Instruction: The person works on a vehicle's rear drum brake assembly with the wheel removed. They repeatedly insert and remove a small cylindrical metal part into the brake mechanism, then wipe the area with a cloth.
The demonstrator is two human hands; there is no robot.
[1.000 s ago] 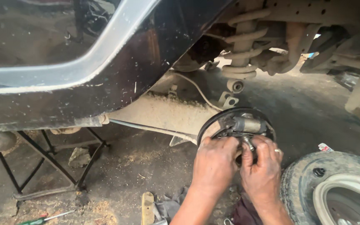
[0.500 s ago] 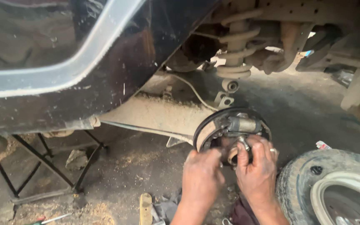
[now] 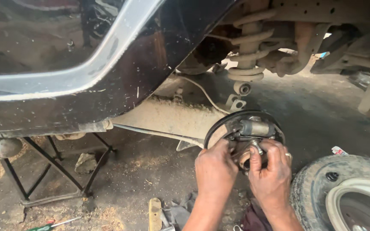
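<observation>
Hands worked at the brake drum plate (image 3: pixel 219 128) under the raised car body (image 3: pixel 86 64): left hand (image 3: pixel 215 169) curled against its hub, right hand (image 3: pixel 271 171) gripping a small metal part (image 3: pixel 257 147). A removed wheel (image 3: pixel 343 192) lay just beside them on the floor.

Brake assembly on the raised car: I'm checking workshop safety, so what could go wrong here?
1. Both hands, left hand and right hand, press on the open brake assembly; a part slipping could pinch the fingers.
2. The car body hangs over the metal stand; a shift might endanger the arms.
3. The loose wheel lies close, a likely trip hazard.
</observation>
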